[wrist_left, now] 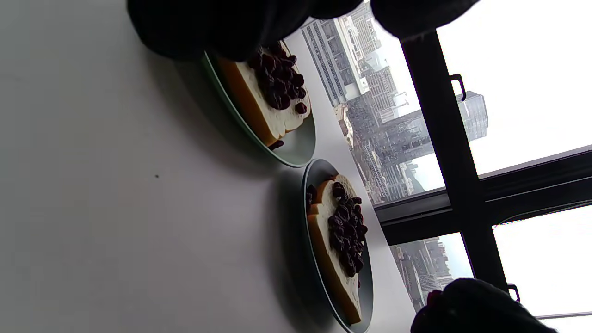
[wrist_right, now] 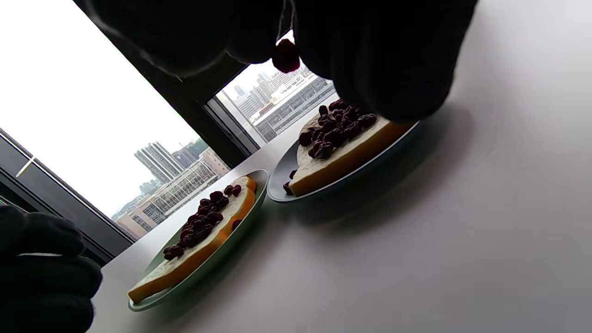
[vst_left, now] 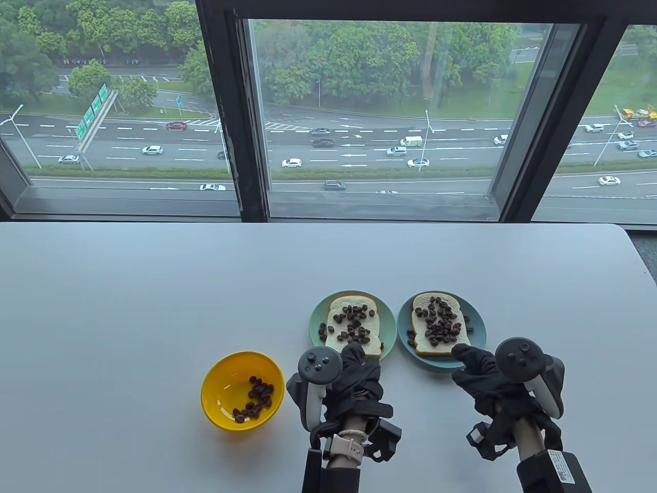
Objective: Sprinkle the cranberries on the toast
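Note:
Two slices of toast are covered with dark cranberries: the left toast (vst_left: 354,323) on a green plate (vst_left: 389,328), the right toast (vst_left: 440,326) on a blue plate (vst_left: 477,336). A yellow bowl (vst_left: 220,382) at the left holds several cranberries (vst_left: 256,398). My left hand (vst_left: 354,355) hovers with bunched fingers over the left toast's near edge; what it holds is hidden. My right hand (vst_left: 462,354) is at the right toast's near edge. In the right wrist view its fingers (wrist_right: 379,69) pinch one cranberry (wrist_right: 285,55) above the right toast (wrist_right: 342,148).
The white table (vst_left: 128,308) runs back to a window wall. The plates sit side by side, nearly touching. The bowl stands to the left of my left hand. The table's right edge (vst_left: 644,267) is beyond the blue plate.

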`<state>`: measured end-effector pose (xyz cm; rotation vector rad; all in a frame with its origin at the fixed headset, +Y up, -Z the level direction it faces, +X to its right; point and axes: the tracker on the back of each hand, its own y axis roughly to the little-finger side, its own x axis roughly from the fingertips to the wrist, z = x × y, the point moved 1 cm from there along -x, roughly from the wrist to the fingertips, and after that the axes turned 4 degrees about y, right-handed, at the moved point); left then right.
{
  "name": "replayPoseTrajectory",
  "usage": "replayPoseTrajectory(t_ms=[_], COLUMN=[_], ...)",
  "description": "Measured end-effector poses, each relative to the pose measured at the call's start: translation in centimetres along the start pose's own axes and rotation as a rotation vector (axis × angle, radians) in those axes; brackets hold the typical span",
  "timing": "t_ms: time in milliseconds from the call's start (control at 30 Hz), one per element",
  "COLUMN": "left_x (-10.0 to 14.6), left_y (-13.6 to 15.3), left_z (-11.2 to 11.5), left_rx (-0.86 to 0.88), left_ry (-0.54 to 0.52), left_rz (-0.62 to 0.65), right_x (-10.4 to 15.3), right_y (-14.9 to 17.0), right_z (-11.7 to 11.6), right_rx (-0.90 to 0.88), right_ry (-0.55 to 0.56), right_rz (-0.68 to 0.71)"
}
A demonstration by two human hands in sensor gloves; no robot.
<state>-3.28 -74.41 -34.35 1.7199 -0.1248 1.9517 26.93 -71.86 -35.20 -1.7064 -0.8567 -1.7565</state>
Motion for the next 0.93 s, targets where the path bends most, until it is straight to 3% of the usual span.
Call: replayPoseTrajectory(t_ms=[100,233,267,333,500,633,933], left_x=[0.4,0.8,0.8,0.5,-0.1,-0.2,-0.8], left_y=[-0.5,-2.3,-2.3,-2.0,-1.2,-1.2,-0.3], left_z=[-0.3,0.0,0.2,0.9,1.1,1.3,1.7], left_rx=[-0.162,-0.675,-0.724,-0.693,-0.520,-0.676,-0.638], left_ry=[-0.087,-0.176,-0.169,-0.110,-0.028,-0.014,0.048], left_rz=[0.000,0.029,0.028,0.042,0.049,0.031,-0.009], right_x=[0.2,0.5,0.6,0.9,0.7,0.4,0.3], right_y=[-0.6,-1.8,-2.0,-2.3,-1.7,-0.6,0.0], right_z=[0.1,0.2,0.1,-0.3,-0.9,-1.4,-2.1], right_rx=[0.086,0.440,0.504,0.670,0.787,0.776,0.735], right_ry=[0.069,0.230,0.248,0.266,0.224,0.134,0.031], right_rz=[0.031,0.111,0.132,0.169,0.161,0.093,0.054])
